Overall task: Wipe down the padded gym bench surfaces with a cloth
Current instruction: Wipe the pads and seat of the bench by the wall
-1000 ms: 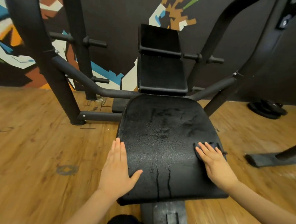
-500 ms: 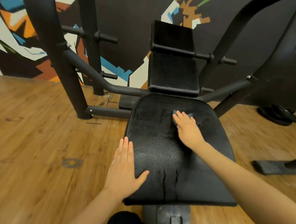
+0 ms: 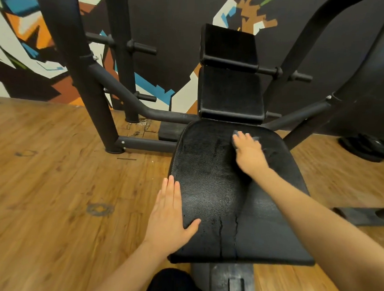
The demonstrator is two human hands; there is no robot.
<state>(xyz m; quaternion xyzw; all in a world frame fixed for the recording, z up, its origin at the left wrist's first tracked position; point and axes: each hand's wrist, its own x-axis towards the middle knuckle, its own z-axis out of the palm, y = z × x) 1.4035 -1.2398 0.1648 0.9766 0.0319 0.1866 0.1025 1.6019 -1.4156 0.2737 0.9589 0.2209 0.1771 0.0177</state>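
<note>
Resting flat on the padded seat's left edge — left hand (image 3: 171, 220), grip open, fingers straight. Centre: black seat surface (image 3: 208, 190), upright back pad (image 3: 231, 91) behind. Right: right hand (image 3: 249, 152), fingers extended, pressing a dark cloth (image 3: 235, 133) near the seat's far edge — grip open.

Dark cloth (image 3: 254, 138) on black seat pad (image 3: 208, 190)

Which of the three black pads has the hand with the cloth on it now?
The large seat pad, nearest the person. The right hand presses the cloth there; both smaller upright pads behind it are untouched.
</note>
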